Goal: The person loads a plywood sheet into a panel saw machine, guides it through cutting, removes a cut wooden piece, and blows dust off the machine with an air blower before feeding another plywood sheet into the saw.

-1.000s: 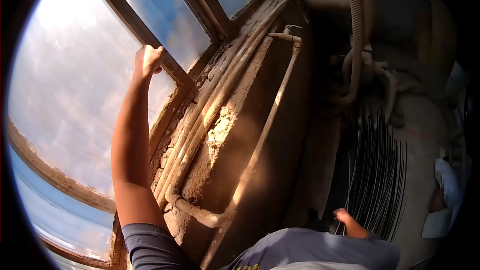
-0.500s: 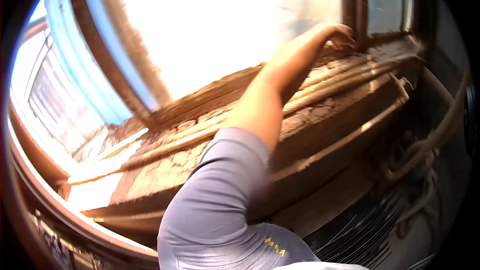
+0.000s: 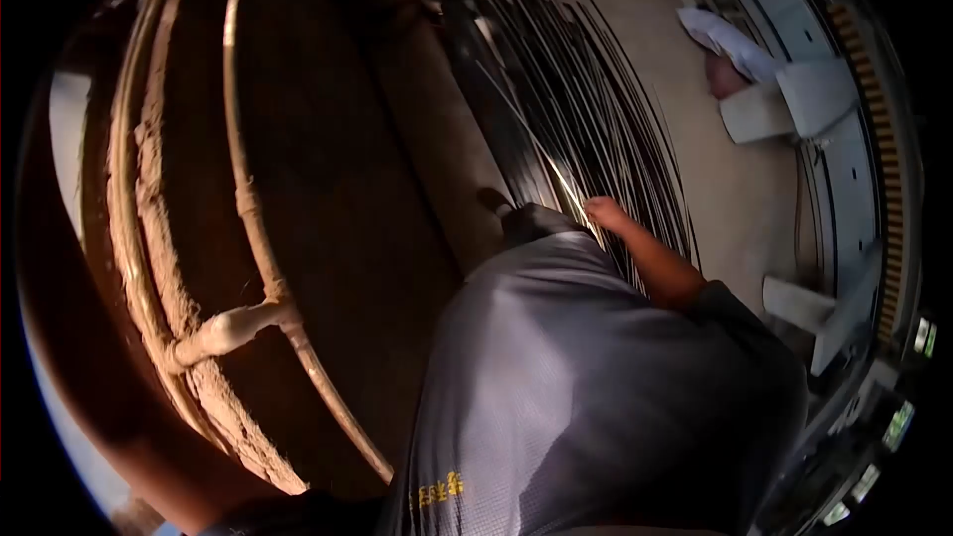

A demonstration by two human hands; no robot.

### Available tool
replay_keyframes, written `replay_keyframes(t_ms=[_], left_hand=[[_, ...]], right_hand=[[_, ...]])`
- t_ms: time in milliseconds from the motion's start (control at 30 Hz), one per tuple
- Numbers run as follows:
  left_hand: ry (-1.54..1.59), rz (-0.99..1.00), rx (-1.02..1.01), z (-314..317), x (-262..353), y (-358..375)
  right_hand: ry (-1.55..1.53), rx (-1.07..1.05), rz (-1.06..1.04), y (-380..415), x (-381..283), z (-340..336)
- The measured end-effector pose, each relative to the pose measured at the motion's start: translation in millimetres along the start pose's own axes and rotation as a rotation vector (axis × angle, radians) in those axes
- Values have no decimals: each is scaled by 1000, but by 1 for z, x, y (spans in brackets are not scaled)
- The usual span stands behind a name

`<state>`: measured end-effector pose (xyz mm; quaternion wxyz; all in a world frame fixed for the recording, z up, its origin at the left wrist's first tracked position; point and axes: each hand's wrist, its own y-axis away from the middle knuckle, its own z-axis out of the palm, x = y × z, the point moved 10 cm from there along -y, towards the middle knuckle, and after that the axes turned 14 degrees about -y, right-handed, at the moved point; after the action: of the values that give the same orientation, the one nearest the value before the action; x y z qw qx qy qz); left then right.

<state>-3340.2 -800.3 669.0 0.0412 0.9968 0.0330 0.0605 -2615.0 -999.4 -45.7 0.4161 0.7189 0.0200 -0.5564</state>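
Observation:
My right hand (image 3: 602, 209) is at the near end of a bundle of long thin dark rods (image 3: 606, 89) on the floor. Its fingers look closed on one bright thin rod (image 3: 558, 174), though the grip itself is small and blurred. My left forearm (image 3: 149, 457) stretches up along the left edge, beside the pipes. I cannot make out my left hand, which is beyond the view or lost in the dark.
Light-coloured pipes (image 3: 238, 119) run along a rough ledge (image 3: 159, 179) at left, with a joining piece (image 3: 233, 328) between them. White boxes (image 3: 784, 104) and a white sack (image 3: 730, 40) stand at right. A foot (image 3: 493, 201) shows by the rods.
My view has swung from the bright window ledge down to the floor and the rods. The arm reaching along the ledge now lies at the left edge; my right hand has come into view.

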Motion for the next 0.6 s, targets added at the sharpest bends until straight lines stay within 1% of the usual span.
replay_keyframes(t_ms=[67,133,167,200,233,267,300,333,400,433,467,500,533,567,600], left_hand=[[-56,25,26,14,36,-32],[-82,45,30,28,61,-60],[-93,59,37,28,76,-66],[-100,70,41,29,87,-72],[-93,94,46,30,102,-77],[-79,124,49,30,116,-80],[-52,160,51,35,133,-82],[-2,240,48,37,173,-91],[198,432,20,54,242,-78],[298,553,-11,72,286,-62],[277,665,-16,101,341,-39],[81,694,25,143,389,-16],[-113,722,72,184,439,9],[287,450,-150,257,442,6],[459,387,-244,328,451,1]], right_hand=[[181,169,-71,42,53,-34],[41,285,169,112,106,-52],[392,168,38,141,112,-53],[743,105,-126,173,120,-53],[1137,27,-239,195,151,-44],[1121,-71,27,208,211,-51],[1087,-176,288,226,240,-53],[716,-2,535,270,268,-65],[795,99,296,297,256,-63],[748,-4,435,297,286,-62],[775,51,400,274,364,-66],[410,175,245,290,344,-77],[305,243,215,297,336,-87],[327,289,133,306,335,-96],[384,326,-1,317,333,-108]])
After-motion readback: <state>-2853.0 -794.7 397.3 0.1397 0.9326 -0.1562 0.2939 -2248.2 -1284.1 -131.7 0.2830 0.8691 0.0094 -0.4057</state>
